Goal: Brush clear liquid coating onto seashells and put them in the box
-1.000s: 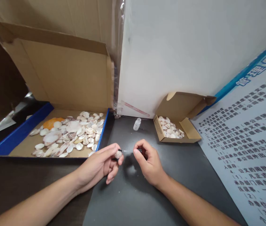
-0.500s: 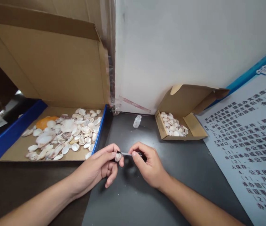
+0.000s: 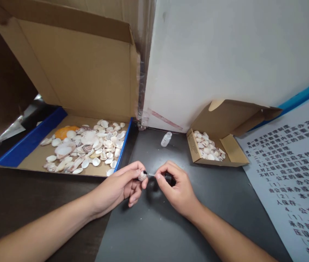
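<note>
My left hand (image 3: 124,183) pinches a small ribbed seashell (image 3: 142,176) between thumb and index finger, the other fingers curled loosely below. Closed around a small brush is my right hand (image 3: 177,187). The brush's thin stem (image 3: 151,175) points left, and its dark tip meets the upper edge of the shell. Its black handle (image 3: 168,178) is partly hidden by the fingers. Behind the hands, a small clear bottle (image 3: 166,139) stands on the dark grey mat (image 3: 143,236); its label is too small to read.
On the left lies an open cardboard box with blue sides (image 3: 28,142), holding many shells and an orange one (image 3: 66,132). A smaller open carton (image 3: 234,149) of pale shells sits at the right, beside a printed sheet (image 3: 293,174). A white panel (image 3: 225,54) rises behind.
The camera view has turned, so the boxes and bottle appear shifted right. Both hands keep their holds, and the brush tip stays at the shell.
</note>
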Motion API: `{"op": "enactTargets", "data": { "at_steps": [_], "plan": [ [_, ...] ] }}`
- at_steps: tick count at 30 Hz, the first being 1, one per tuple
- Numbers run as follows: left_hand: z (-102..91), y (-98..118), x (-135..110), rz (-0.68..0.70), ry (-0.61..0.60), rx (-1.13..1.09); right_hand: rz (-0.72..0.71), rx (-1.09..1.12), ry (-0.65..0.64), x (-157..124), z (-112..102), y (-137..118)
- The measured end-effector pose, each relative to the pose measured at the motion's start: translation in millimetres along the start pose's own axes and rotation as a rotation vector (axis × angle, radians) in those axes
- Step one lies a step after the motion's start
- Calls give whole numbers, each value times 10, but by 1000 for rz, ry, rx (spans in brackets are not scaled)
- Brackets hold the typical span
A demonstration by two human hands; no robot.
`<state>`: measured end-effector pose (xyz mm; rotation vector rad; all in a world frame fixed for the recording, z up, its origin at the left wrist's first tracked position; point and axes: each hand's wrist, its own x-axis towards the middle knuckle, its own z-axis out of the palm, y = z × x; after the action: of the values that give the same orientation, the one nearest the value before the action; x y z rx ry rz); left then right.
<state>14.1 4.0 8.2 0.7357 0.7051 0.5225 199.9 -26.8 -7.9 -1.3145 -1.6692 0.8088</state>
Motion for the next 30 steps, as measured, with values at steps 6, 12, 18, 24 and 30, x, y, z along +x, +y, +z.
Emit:
{"op": "enactTargets", "data": {
  "at_steps": [6, 12, 18, 24, 30],
  "plan": [
    [4, 2, -3, 0, -13, 22, -10, 22, 11, 5, 11, -11],
    [-2, 0, 0, 3, -10, 22, 30, 55, 2, -8, 12, 0],
    [4, -7, -3, 8, 2, 24, -6, 45, 1, -15, 20, 0],
    [6, -17, -1, 37, -7, 11, -2, -11, 8, -13, 18, 5],
    [8, -30, 0, 38, -4, 17, -10, 4, 45, -12, 23, -6]
  ]
}}
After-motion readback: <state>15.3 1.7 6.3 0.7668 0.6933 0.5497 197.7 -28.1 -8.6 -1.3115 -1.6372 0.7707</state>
